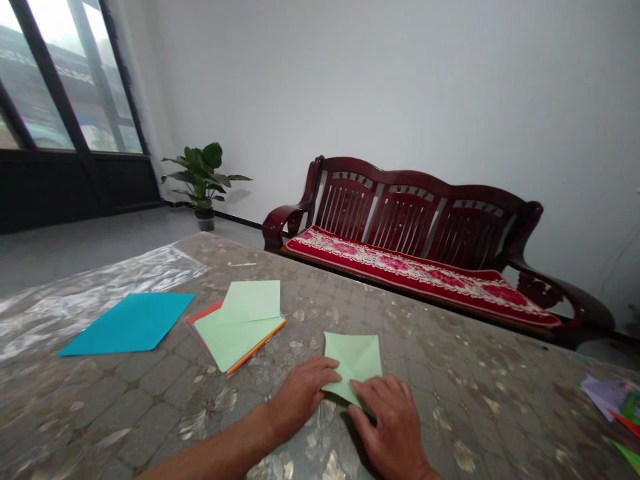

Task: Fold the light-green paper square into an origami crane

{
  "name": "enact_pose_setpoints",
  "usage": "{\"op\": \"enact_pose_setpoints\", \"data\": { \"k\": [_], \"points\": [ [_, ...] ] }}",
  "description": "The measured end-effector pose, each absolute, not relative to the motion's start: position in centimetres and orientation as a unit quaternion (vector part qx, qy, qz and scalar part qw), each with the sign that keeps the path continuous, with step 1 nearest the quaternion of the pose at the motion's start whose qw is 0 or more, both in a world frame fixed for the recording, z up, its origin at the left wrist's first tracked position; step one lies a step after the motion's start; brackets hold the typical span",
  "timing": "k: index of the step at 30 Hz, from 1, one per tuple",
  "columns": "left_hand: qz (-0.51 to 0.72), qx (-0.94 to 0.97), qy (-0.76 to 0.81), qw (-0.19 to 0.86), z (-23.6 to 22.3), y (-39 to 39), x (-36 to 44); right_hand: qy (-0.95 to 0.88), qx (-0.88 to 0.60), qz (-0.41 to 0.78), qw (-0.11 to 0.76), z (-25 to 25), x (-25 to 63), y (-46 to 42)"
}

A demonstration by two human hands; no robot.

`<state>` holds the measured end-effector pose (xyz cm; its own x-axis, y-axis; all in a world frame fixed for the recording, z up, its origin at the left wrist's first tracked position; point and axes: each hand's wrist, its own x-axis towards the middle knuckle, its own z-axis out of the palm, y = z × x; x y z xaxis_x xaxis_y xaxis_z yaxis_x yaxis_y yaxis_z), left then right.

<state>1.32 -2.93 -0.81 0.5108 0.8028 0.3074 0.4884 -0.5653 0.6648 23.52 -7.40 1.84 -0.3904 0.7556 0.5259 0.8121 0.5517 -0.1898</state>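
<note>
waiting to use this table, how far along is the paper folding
Seemingly early on this sheet. Done: faint creases mark the square pale green paper. In hand: the left hand and right hand touch its near part. Left: it has no finished shape, and the multicoloured paper stack and bright blue paper sheet lie flat. Blurred coloured pieces far right are unclear.

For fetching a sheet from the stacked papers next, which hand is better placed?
Probably the left hand: it is nearer the stacked papers, which lie on its side. The right hand would likely cross it, and could steady the green sheet it touches.
</note>
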Motion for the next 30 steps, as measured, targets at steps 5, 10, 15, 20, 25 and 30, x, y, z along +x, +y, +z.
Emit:
{"op": "enact_pose_setpoints", "data": {
  "k": [5, 10, 15, 20, 25, 30],
  "points": [
    [0.322, 0.803, 0.386, 0.321, -1.3, -2.1, 0.6, -0.819, -0.466, 0.061, 0.329, 2.1, 25.7, -6.1],
    [0.313, 0.801, 0.389, 0.331, -0.6, -1.2, -0.1, -0.856, -0.426, 0.053, 0.287, 1.5, 27.2, -4.9],
    [0.310, 0.811, 0.369, 0.333, 0.7, -1.0, -0.5, -0.881, -0.400, -0.003, 0.254, 1.2, 27.0, -4.6],
    [0.277, 0.837, 0.368, 0.296, 0.5, -1.1, -0.9, -0.870, -0.390, -0.084, 0.288, 1.0, 26.3, -4.9],
    [0.277, 0.853, 0.391, 0.208, -0.1, -1.1, -1.1, -0.854, -0.420, -0.141, 0.271, 2.2, 25.7, -6.1],
    [0.273, 0.887, 0.358, 0.098, 1.1, -2.4, -0.7, -0.833, -0.458, -0.204, 0.235, 2.9, 24.4, -7.2]
  ]
}}
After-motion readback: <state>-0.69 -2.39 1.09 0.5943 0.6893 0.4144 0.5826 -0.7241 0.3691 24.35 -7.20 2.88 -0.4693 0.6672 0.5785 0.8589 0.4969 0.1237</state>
